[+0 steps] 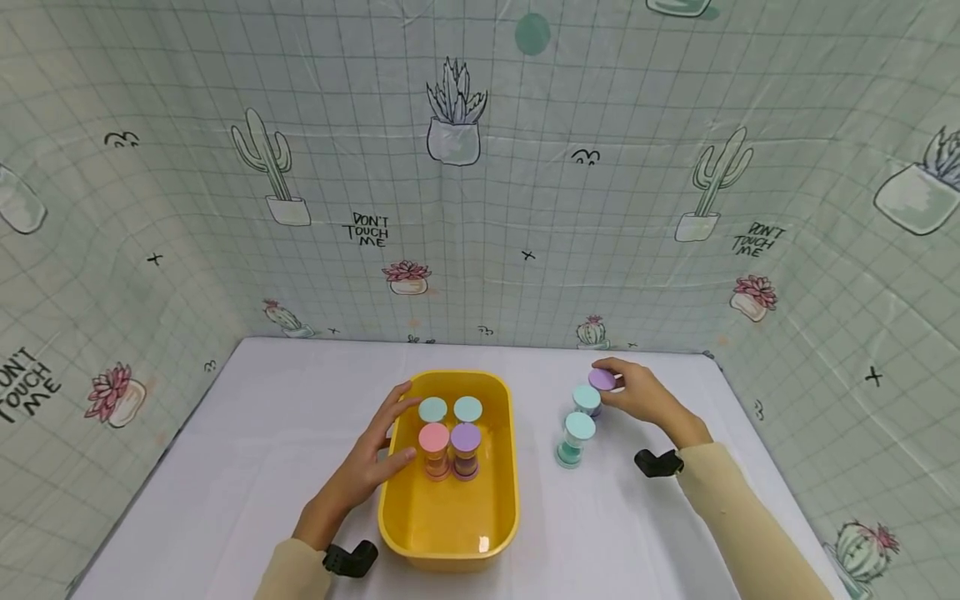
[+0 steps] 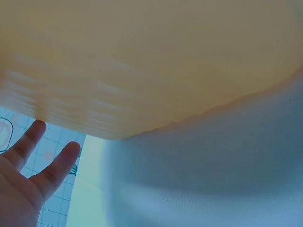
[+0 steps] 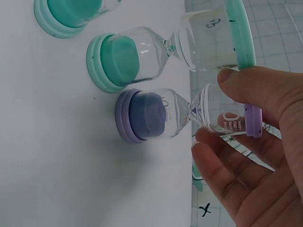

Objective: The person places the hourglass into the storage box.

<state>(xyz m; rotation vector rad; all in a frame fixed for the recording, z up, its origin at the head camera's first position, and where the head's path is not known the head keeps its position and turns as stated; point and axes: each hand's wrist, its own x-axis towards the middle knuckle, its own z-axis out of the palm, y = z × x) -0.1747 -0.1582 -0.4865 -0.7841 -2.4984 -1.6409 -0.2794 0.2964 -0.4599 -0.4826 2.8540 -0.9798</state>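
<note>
Thumb and fingers of my right hand [image 1: 643, 396] grip the upper end of a purple-capped sand timer [image 3: 147, 116]. That timer stands upright on the white table in the right wrist view, its purple sand in the lower bulb. Close beside it are a teal sand timer [image 1: 587, 397] and a nearer teal sand timer [image 1: 579, 427]. My left hand [image 1: 363, 462] lies at the left rim of a yellow tray [image 1: 513, 508], fingers spread. Inside the tray stand a pink sand timer [image 1: 434, 438], another purple sand timer [image 1: 466, 438] and two teal-capped timers [image 1: 468, 409] behind them.
White cloth covers the table [image 1: 247, 467]. A patterned curtain [image 1: 480, 208] with cactus drawings encloses its back and sides. Bare tray floor [image 1: 446, 521] shows in front of the timers.
</note>
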